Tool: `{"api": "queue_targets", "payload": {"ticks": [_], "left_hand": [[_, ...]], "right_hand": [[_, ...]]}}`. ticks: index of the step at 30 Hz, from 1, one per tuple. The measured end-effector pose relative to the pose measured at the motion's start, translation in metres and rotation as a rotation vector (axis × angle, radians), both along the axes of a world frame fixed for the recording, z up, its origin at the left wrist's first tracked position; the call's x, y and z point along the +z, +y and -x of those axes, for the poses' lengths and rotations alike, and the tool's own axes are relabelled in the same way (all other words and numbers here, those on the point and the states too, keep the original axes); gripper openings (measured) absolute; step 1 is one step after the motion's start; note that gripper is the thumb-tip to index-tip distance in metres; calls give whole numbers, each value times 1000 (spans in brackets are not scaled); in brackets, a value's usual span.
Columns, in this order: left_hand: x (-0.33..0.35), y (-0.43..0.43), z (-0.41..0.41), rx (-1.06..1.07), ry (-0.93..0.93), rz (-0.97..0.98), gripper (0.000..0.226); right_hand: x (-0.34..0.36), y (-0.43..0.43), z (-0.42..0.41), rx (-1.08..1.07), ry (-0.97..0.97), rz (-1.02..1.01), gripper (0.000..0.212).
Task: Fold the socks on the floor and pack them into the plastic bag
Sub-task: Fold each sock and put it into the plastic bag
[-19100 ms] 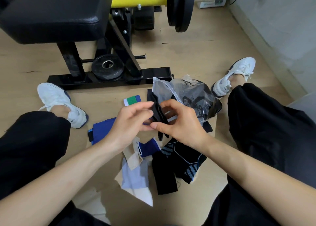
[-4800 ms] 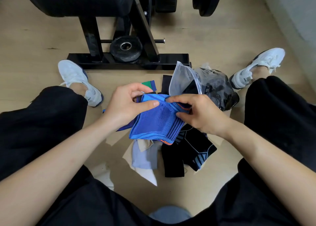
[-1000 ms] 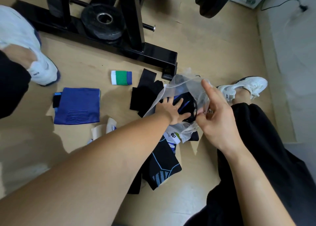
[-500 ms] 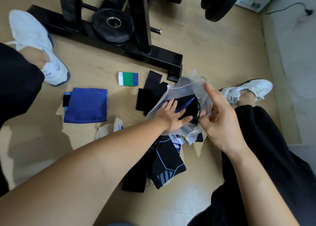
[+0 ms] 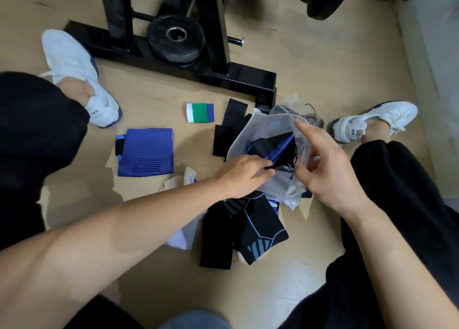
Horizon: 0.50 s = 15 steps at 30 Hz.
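Observation:
The clear plastic bag (image 5: 250, 129) lies open on the floor between my legs, with a folded blue sock (image 5: 283, 144) and dark socks inside. My left hand (image 5: 243, 174) reaches into its mouth, fingers laid flat on the socks inside and gripping nothing. My right hand (image 5: 327, 164) pinches the bag's right side and holds the mouth apart. A folded blue sock (image 5: 145, 152) and a small green, white and blue folded sock (image 5: 200, 112) lie to the left. Black socks (image 5: 231, 129) lie beside the bag. Black socks with light blue lines (image 5: 258, 231) and a pale sock (image 5: 183, 236) lie under my left forearm.
A black weight bench frame (image 5: 188, 72) with a weight plate (image 5: 175, 40) stands just beyond the socks. My white shoes rest on the floor at the left (image 5: 74, 70) and right (image 5: 372, 122). A wall (image 5: 427, 55) runs along the right side.
The blue sock that was in both hands a few seconds ago is now inside the bag. In the last second my left hand has slid back toward the bag's mouth, while my right hand keeps hold of the bag.

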<state>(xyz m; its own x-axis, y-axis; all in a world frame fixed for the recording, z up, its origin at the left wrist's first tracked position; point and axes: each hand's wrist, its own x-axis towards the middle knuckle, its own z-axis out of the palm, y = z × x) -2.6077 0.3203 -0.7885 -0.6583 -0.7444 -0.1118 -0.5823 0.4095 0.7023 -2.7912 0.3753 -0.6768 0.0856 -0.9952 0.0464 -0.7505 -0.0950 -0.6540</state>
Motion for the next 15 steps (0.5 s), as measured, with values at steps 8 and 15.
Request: {"api": "queue_targets", "payload": {"ticks": [8, 15], "left_hand": [[-22, -7, -136, 115, -440, 133, 28], [-51, 4, -137, 220, -504, -257, 56]], "right_hand": [[-4, 0, -19, 85, 79, -86, 69], [-9, 7, -21, 128, 204, -72, 69]]}}
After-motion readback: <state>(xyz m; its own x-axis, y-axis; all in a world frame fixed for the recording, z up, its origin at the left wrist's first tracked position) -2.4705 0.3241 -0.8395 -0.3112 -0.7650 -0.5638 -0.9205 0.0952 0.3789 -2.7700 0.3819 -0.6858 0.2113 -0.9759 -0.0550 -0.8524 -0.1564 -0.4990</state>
